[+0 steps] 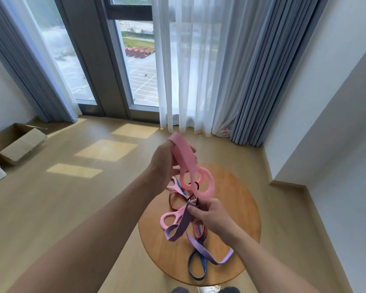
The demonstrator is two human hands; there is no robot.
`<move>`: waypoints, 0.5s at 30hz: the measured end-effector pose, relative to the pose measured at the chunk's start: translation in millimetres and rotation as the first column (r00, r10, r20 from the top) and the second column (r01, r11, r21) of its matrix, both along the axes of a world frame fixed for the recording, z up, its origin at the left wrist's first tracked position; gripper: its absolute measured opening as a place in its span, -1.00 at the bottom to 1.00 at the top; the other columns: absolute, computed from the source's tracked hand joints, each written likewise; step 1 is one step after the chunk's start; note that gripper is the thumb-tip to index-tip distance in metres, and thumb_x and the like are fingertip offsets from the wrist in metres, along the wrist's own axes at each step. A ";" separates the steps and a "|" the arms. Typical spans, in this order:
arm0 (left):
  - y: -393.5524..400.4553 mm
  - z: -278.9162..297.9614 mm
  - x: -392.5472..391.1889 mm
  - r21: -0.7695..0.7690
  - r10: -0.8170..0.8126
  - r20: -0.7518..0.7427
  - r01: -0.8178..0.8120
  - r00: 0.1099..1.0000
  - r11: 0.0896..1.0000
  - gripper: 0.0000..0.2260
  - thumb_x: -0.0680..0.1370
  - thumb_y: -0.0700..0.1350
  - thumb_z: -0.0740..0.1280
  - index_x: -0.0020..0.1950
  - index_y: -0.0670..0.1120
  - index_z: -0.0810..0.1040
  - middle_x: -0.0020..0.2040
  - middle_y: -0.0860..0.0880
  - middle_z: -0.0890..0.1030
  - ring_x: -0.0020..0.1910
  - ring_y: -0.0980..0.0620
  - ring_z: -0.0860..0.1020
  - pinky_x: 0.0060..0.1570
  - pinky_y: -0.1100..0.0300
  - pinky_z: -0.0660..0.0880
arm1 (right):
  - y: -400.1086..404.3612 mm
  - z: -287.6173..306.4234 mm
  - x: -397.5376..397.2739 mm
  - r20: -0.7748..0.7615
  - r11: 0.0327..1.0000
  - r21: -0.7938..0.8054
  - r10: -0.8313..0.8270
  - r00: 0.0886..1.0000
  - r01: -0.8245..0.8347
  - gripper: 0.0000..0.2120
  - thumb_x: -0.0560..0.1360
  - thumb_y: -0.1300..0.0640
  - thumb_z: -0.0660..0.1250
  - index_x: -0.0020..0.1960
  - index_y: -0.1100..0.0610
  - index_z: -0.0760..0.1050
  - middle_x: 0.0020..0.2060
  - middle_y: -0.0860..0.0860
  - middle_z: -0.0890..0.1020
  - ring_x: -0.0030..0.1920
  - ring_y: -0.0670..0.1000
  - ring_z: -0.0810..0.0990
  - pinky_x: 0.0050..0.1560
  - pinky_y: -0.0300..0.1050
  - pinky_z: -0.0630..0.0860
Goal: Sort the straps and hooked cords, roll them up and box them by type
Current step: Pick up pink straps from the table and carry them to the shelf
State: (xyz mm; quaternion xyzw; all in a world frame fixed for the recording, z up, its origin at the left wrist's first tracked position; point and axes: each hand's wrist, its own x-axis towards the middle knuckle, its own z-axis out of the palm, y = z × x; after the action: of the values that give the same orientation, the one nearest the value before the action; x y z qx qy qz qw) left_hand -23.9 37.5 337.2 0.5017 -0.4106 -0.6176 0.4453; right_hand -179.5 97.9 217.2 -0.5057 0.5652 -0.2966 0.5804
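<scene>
Nearest the camera, a dark blue striped loop (197, 266) and a lilac strap (207, 253) are lying on the round wooden tabletop (247, 210). Just above them, the right hand (211, 216) is pinching a purple strap (183, 224), its grip closed on the webbing, with a red striped strap (199, 229) hanging beneath. Farther out, the left hand (164, 163) is holding up a pink band (183, 154), its grip wrapped shut around the flat part while the band's ring handles (199, 182) are dangling over the tangle. Beyond, on the floor at far left, an open cardboard box (19, 144) is sitting near the curtained window (140, 60).
</scene>
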 end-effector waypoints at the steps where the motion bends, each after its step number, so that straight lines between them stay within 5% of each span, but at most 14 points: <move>1: -2.3 -2.3 2.3 0.041 0.012 -0.046 -0.010 0.999 0.999 -0.57 0.66 -0.02 0.05 0.00 -0.24 0.63 -0.19 -0.20 0.66 -0.11 -0.19 0.65 0.06 -0.09 0.57 | -1.1 0.2 -1.3 0.030 1.000 -0.003 -0.011 0.999 0.011 -0.92 0.59 0.19 0.37 0.03 0.16 0.64 -0.12 0.09 0.75 -0.02 0.11 0.73 0.13 0.08 0.63; 10: -10.1 -22.6 -2.1 0.255 0.179 -0.272 -0.108 0.946 0.961 -0.57 0.64 0.00 0.04 0.01 -0.28 0.57 -0.29 -0.17 0.50 -0.31 -0.16 0.55 -0.11 -0.01 0.50 | -11.0 0.7 -11.1 0.177 0.986 -0.065 -0.137 0.975 0.151 -0.87 0.60 0.23 0.35 0.10 0.17 0.64 -0.15 0.11 0.75 -0.10 0.08 0.75 0.00 0.03 0.68; 15: -19.3 -28.8 -6.1 0.288 0.275 -0.304 -0.187 0.912 0.939 -0.60 0.62 -0.03 0.05 -0.01 -0.28 0.56 -0.28 -0.17 0.50 -0.25 -0.19 0.54 0.01 -0.11 0.49 | -14.3 -13.9 -19.6 0.128 0.994 -0.017 -0.102 0.987 0.105 -0.86 0.60 0.27 0.35 0.07 0.16 0.67 -0.17 0.12 0.75 -0.09 0.10 0.74 -0.07 -0.09 0.67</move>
State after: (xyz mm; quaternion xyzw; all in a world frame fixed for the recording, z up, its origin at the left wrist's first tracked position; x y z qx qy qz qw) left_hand -30.0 18.2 308.4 0.4857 -0.1827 -0.6845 0.5120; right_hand -199.1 83.6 203.3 -0.4627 0.5492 -0.3644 0.5929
